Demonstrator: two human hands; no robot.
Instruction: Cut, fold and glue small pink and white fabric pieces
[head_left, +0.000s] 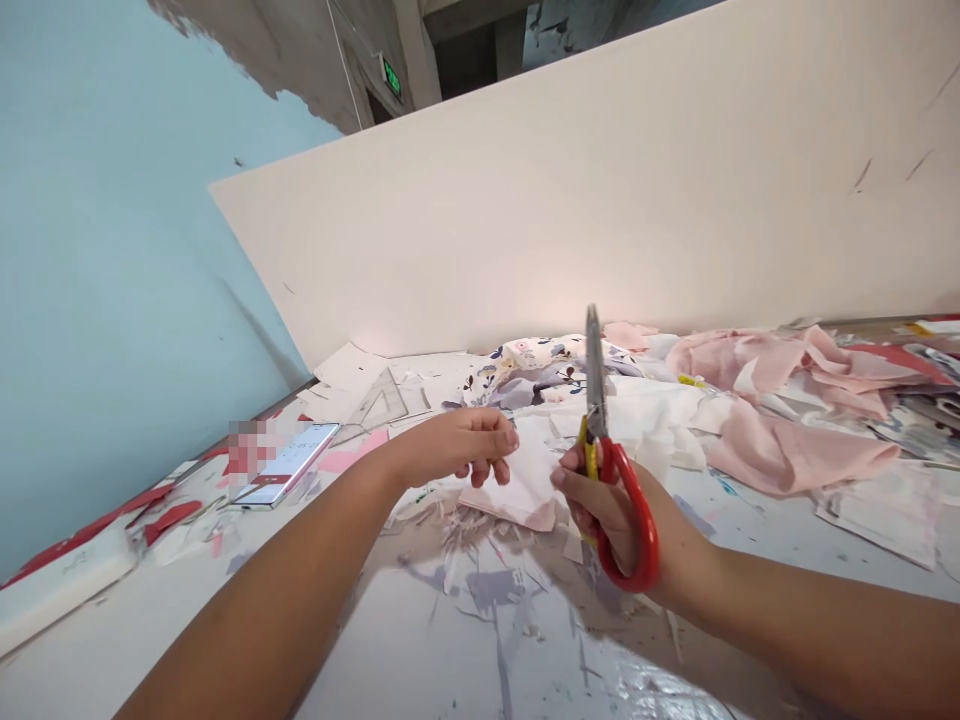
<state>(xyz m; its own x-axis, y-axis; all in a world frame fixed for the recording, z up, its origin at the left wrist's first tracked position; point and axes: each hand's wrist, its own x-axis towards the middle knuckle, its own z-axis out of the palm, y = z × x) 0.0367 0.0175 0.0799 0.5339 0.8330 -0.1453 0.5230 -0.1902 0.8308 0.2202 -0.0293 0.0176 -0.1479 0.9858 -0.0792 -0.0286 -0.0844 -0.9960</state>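
Note:
My right hand (607, 500) is wrapped round the handles of a pair of scissors (636, 515). They have red loops, a yellow part by the pivot, and metal blades that point up and look closed. To the left, my left hand (472, 445) hangs palm down over the table, its fingers loosely bent and apart, with nothing visible in it. Beneath and between the hands lie pale pink and white cloth pieces (525, 500) and thin cut strips (465, 530). Behind them is a bunched floral fabric (540, 365).
A phone (289, 465) lies at the left near a clear set square (382, 400) and red scraps (172, 520). Crumpled pink cloth (795, 445) spreads over the right side of the white table (420, 650). A tall pale board (562, 210) stands behind, with a blue wall (112, 250) at left.

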